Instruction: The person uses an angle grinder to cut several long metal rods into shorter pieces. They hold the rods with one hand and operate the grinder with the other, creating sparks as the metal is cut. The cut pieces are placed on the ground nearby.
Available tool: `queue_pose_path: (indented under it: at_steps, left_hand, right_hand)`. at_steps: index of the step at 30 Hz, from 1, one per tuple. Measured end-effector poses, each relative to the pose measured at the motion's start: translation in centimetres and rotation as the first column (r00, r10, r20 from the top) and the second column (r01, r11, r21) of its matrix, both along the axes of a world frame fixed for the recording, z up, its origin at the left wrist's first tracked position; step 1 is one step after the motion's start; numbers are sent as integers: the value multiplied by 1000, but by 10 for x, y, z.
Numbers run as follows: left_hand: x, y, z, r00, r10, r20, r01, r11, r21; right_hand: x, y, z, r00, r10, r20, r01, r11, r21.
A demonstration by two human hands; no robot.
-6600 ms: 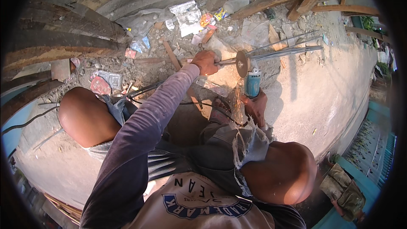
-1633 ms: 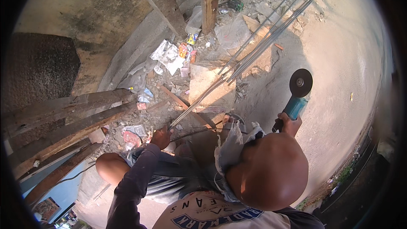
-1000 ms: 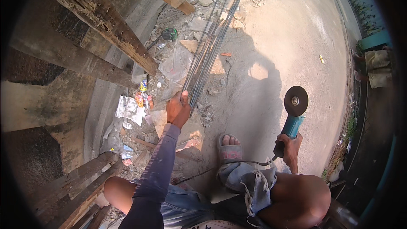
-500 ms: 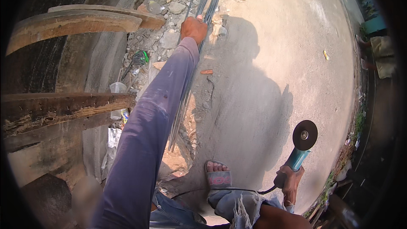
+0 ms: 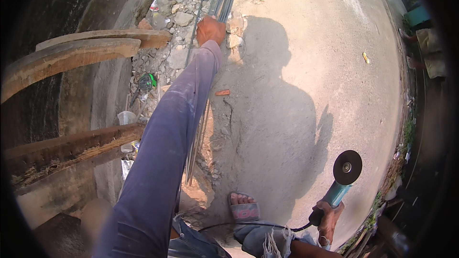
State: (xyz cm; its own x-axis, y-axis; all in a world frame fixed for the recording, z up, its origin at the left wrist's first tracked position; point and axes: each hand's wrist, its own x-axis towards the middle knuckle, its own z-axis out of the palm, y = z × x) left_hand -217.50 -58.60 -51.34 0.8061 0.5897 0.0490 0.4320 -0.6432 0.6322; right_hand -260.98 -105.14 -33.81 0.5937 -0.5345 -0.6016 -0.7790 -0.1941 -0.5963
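Observation:
A bundle of long thin steel rods (image 5: pixel 224 2) lies along the rubble at the left edge of the pavement. My left hand (image 5: pixel 210 29) reaches far forward, its fingers closed around some of the rods. How many it grips is hidden by the hand. In my right hand (image 5: pixel 327 220), low at the right, is a teal angle grinder (image 5: pixel 336 193) held by its dark rear body. Its black cutting disc (image 5: pixel 347 166) points up and away from me, apart from the rods. A black cord (image 5: pixel 267 224) runs from the grinder leftward across my leg.
Wooden beams (image 5: pixel 91 50) jut in from the left wall. Broken stones (image 5: pixel 183 18), a green-and-black tape measure (image 5: pixel 148 82) and a plastic cup (image 5: pixel 126 118) lie beside the rods. My sandalled foot (image 5: pixel 244 206) stands on the pavement (image 5: pixel 354 100). Another person's clothing (image 5: pixel 430 50) shows at the far right.
My left hand has moved a little farther along the rods. The whole view has shifted somewhat, and the grinder stays in my right hand in much the same pose.

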Motion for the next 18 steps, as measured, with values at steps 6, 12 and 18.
queue_pose_path:
  at_steps: [6, 12, 18]
  left_hand:
    - [-1, 8, 15, 995, -3, -102, -4, 998, -70]
    - [-24, 1, 45, 989, -53, -136, 42, 996, -80]
    - [-162, 2, 77, 964, 25, 264, 47, 964, -263]
  right_hand:
    - [-1, -2, -4, 1000, 11, 26, -11, 1000, 14]
    - [-10, -1, 2, 999, 6, 38, -5, 1000, -14]
    - [-3, 10, 9, 994, 74, 87, -76, 997, 24]
